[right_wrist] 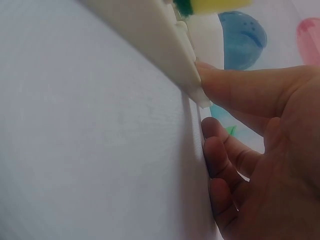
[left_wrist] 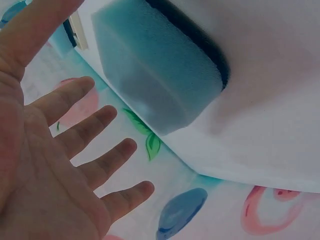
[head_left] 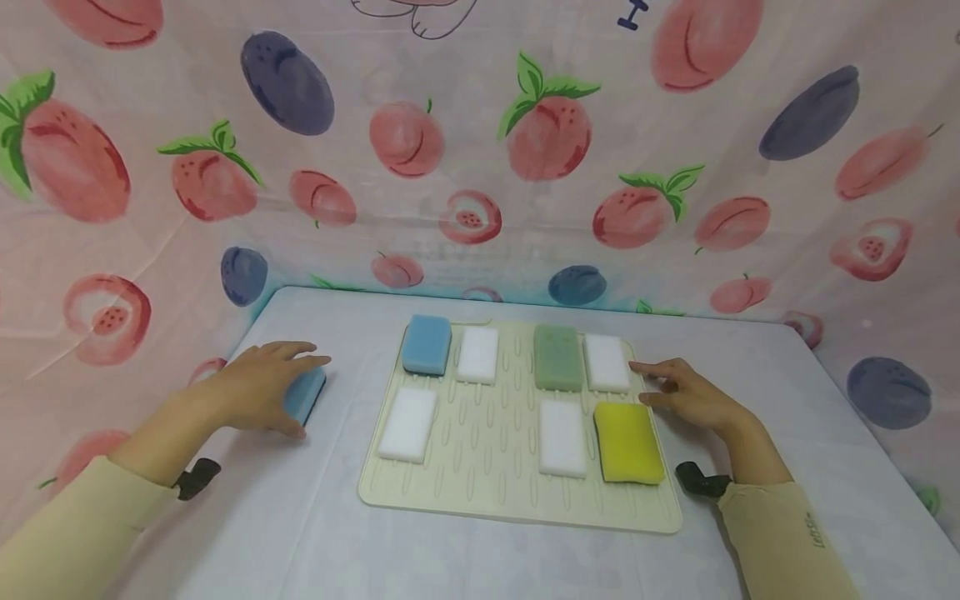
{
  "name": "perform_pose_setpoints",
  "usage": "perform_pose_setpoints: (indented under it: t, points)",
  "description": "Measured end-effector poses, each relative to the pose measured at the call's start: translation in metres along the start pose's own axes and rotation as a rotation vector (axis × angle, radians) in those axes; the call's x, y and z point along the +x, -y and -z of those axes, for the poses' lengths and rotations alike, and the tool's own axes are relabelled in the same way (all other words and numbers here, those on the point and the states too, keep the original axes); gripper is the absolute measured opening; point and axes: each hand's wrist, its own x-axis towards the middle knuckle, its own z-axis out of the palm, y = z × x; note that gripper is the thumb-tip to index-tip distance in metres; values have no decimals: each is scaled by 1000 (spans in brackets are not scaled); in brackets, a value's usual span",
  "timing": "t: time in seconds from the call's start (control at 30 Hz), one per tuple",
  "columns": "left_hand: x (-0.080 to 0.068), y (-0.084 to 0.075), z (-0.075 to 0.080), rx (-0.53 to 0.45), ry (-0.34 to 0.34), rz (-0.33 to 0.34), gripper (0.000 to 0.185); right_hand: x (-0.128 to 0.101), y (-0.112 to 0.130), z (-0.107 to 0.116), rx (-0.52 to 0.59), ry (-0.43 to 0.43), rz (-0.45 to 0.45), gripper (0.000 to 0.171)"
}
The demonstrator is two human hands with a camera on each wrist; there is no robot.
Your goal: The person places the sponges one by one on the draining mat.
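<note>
Hovering my left hand (head_left: pixel 258 387) over the teal sponge (head_left: pixel 306 393) on the white table (head_left: pixel 225 517), I see the fingers spread wide and straight — the wrist view shows a gap between palm and sponge. It lies well left of the cream mat (head_left: pixel 487 492). My right hand (head_left: pixel 693 400) rests at the mat's right edge, fingers loosely bent, thumb touching the rim — near the yellow sponge (head_left: pixel 628 443).

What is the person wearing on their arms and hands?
Both hands, left hand and right hand, are bare. Each arm has a pale yellow long sleeve; the right one bears small dark lettering near the cuff. A black device sits at each wrist.
</note>
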Motion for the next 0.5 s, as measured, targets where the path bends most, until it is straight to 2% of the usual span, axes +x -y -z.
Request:
perform_pose_setpoints:
  t: [0.5]
  points:
    - [1, 11, -4, -73, 31, 5, 96, 0, 1, 2, -14, -3, -2, 66]
